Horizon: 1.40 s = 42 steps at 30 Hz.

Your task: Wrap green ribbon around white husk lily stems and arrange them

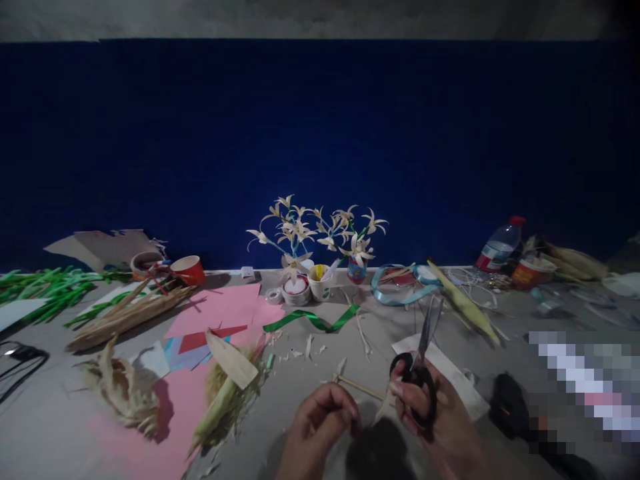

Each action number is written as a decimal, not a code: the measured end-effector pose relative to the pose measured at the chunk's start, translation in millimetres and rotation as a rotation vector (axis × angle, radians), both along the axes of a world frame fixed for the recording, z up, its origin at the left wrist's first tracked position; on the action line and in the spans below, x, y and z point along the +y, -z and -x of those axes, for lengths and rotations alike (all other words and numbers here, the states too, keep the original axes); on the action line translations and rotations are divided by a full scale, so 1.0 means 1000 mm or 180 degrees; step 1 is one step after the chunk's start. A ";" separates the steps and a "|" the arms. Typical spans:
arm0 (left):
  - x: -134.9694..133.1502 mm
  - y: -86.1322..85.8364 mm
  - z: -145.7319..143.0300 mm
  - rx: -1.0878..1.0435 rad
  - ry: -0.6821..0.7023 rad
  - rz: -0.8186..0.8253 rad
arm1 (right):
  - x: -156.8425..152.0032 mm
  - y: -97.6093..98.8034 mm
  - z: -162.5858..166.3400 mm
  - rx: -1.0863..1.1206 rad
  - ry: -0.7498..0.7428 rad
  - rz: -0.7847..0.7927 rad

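Note:
My right hand (445, 413) grips a pair of scissors (425, 338) by the black handles, the blades pointing up and slightly apart. Under its fingers shows a pale husk strip (384, 404); whether the hand holds it too is unclear. To the left, my left hand (324, 421) is closed with fingers curled towards the thumb, and anything between them is hidden. A thin stick (361, 386) lies on the table just beyond both hands. Small pale scraps (309, 347) are scattered further off. Beyond these lies a curled green ribbon (313, 321).
Husk flowers (295, 230) stand in small cups against the blue wall panel (320, 133). Pink paper (215, 310), corn husks (125, 393) and green stems (50, 290) spread over the left. On the right are a bottle (500, 247), a blue ribbon (380, 293) and a black tool (509, 405).

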<state>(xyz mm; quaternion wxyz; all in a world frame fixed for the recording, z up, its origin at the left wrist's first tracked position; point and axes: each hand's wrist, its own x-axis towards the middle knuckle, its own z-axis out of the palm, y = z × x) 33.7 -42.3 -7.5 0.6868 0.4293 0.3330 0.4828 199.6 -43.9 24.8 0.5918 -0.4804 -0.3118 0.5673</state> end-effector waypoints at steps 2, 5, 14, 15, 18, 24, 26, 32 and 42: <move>0.000 -0.003 -0.002 0.0090 -0.0079 -0.0028 | -0.001 0.000 0.001 -0.0115 0.0070 -0.0031; 0.000 -0.007 -0.010 0.0510 -0.0165 -0.0326 | -0.003 0.003 0.006 -0.0158 0.0114 -0.0072; -0.003 0.001 -0.009 -0.0132 0.0070 0.0024 | -0.002 0.007 0.014 0.0269 -0.0038 0.0072; -0.003 0.004 -0.007 -0.0228 0.0053 0.0069 | -0.002 0.007 0.013 0.0319 -0.0024 0.0078; -0.003 0.009 -0.001 -0.0393 -0.0063 0.0126 | -0.002 0.006 0.011 0.0356 0.0032 0.0078; 0.003 -0.016 0.000 0.0618 -0.0190 -0.0469 | -0.004 -0.002 0.012 -0.0150 0.0043 0.0021; 0.006 -0.025 -0.001 0.1066 -0.0008 -0.0721 | -0.004 -0.002 0.012 -0.0409 0.0032 -0.0030; 0.015 -0.025 0.002 0.0950 0.0500 -0.0351 | 0.000 0.003 0.011 -0.0684 -0.0129 -0.0220; 0.016 -0.019 -0.005 -0.0058 -0.0163 0.0308 | -0.024 0.044 0.005 -0.0756 0.0335 0.0085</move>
